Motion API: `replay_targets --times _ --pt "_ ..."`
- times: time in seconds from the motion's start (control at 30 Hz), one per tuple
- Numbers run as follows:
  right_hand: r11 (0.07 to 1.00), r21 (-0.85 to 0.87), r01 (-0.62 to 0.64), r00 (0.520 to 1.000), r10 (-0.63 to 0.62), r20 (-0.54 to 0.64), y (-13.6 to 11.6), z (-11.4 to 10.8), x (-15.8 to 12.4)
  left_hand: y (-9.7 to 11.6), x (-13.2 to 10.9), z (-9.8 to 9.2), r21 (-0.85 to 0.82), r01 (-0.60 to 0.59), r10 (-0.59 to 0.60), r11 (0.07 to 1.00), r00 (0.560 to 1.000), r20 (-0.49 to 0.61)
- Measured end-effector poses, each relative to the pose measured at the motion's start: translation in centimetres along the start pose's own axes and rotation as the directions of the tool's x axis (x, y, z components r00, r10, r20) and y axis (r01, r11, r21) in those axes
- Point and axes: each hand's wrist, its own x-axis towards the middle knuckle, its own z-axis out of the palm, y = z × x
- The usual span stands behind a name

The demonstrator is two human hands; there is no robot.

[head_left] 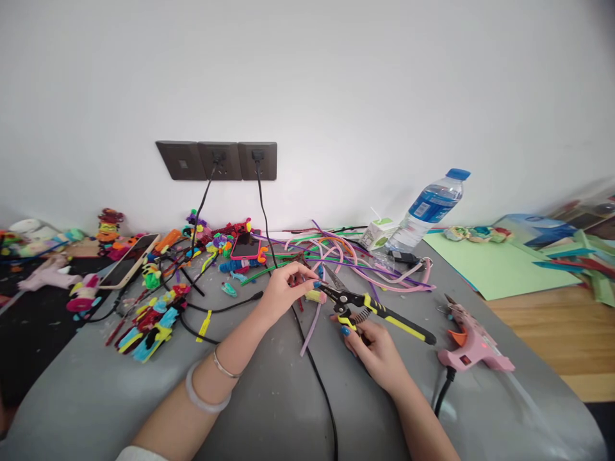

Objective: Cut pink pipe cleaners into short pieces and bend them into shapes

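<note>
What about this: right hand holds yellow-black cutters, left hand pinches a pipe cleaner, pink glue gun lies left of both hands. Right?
No: the head view shows the pink glue gun right of both hands. Right hand holds the cutters; left hand pinches the pipe cleaner.

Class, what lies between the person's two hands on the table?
Head view: between the left hand and the right hand lie the cutters, a lilac pipe cleaner and a black cable.
</note>
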Motion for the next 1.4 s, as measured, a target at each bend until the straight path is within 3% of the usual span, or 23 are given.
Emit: replay_targets --times 0.37,0.67,0.93,1.4 --pt "0.999 0.036 -0.015 1.000 0.016 -0.018 0.2 0.0 -0.1 -0.6 0.3 0.0 -0.222 0.145 -0.141 0.964 0.989 0.034" --pt "0.999 -0.005 -0.039 0.999 0.039 -0.018 0.3 0.1 -0.1 0.4 0.1 -0.4 0.009 0.097 -0.097 0.995 0.994 0.041" --pt "0.999 -0.026 -0.020 1.000 0.020 -0.018 0.3 0.1 -0.1 0.5 0.1 -0.5 0.018 0.087 -0.088 0.996 0.991 0.102" --pt "0.998 -0.066 -0.003 1.000 0.002 -0.016 -0.4 0.0 0.1 1.2 -0.2 -0.3 -0.020 0.125 -0.122 0.992 0.986 0.117"
